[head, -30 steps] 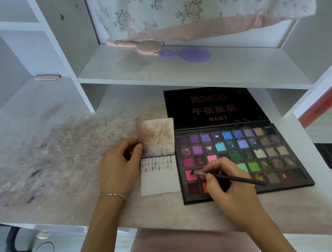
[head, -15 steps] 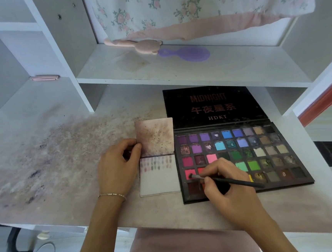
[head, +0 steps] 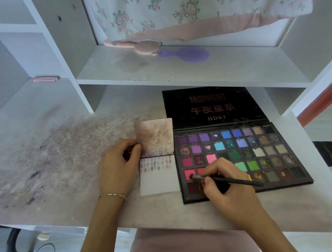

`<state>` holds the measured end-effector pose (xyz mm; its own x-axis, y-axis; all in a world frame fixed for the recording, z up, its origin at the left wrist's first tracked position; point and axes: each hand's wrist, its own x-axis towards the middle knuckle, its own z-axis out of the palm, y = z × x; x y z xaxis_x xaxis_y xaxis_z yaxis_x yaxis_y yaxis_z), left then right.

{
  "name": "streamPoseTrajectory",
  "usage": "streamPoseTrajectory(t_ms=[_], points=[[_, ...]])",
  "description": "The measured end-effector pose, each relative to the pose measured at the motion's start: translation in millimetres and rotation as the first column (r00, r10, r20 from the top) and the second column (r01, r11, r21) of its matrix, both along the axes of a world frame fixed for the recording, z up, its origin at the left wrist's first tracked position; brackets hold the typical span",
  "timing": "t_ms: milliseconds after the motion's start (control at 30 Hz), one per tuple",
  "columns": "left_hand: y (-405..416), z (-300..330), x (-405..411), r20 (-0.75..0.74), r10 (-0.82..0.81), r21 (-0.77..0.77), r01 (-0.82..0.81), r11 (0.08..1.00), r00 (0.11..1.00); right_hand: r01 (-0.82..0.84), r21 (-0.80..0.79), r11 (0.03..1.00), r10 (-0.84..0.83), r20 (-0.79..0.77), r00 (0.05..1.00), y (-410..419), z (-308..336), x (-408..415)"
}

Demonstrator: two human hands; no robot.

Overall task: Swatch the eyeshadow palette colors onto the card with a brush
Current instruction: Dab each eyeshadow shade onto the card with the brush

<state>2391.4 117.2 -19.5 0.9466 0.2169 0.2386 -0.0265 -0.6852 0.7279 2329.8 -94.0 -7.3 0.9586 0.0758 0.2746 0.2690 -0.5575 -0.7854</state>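
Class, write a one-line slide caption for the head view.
Right hand dips a brush into a pink pan of the eyeshadow palette while the left hand steadies the card.

Surface (head: 70, 190): open eyeshadow palette (head: 242, 157) toward the right edge, lid lying flat behind the pans. Card (head: 159, 181) just left of the palette, near the front edge; folded cover (head: 154, 136) behind it. Shelf (head: 176, 70) above and behind the surface: two hairbrushes (head: 185, 54) lying side by side.
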Motion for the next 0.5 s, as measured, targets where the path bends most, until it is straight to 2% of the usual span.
streamPoseTrajectory(t_ms=[200,367,500], points=[[1,-1,0,-0.001,-0.006,0.001,0.006,1.0,1.0,-0.037,0.005,0.999,0.037,0.0,0.999,1,3,0],[1,1,1,-0.033,-0.019,-0.051,0.017,0.999,0.999,0.022,0.164,0.986,-0.01,-0.07,0.997,5,5,3],[2,1,4,-0.051,-0.024,-0.079,0.02,0.997,0.998,-0.058,0.204,0.977,0.084,-0.12,0.989,24,9,10]])
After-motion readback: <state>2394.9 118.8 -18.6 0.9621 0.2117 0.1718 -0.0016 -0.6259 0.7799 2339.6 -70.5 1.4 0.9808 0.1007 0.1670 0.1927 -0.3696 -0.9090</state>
